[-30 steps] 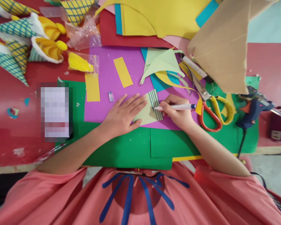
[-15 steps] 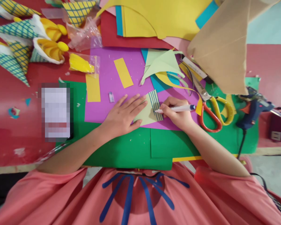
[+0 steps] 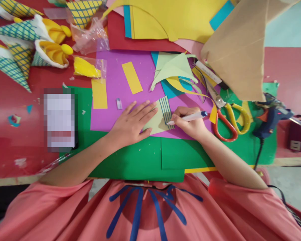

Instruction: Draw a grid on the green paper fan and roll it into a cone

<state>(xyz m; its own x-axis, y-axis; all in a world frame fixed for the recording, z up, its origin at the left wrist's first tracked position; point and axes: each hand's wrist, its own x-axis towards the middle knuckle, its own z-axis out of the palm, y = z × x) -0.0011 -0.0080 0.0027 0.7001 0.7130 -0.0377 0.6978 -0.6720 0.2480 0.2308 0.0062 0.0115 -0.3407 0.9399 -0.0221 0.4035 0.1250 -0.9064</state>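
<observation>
My left hand [image 3: 131, 122] lies flat with fingers stretched out, pressing down a pale green foam piece [image 3: 158, 121] on a purple sheet [image 3: 115, 93]. The piece carries several blue lines along its right side. My right hand [image 3: 189, 124] is closed round a white pen with a blue cap [image 3: 188, 117]; the pen's tip touches the lower end of the lined strip.
Scissors with yellow and red handles [image 3: 228, 117] and a blue glue gun [image 3: 271, 117] lie to the right on the green sheet [image 3: 140, 157]. Yellow strips [image 3: 131, 77], foam offcuts [image 3: 174, 67], checked cones [image 3: 15, 50] and a blurred-out phone [image 3: 59, 118] lie around. A tan sheet [image 3: 238, 50] overhangs the upper right.
The pen tip has slid down along the lined strip toward me, and my right hand has shifted slightly with it. My left hand has stayed in place.
</observation>
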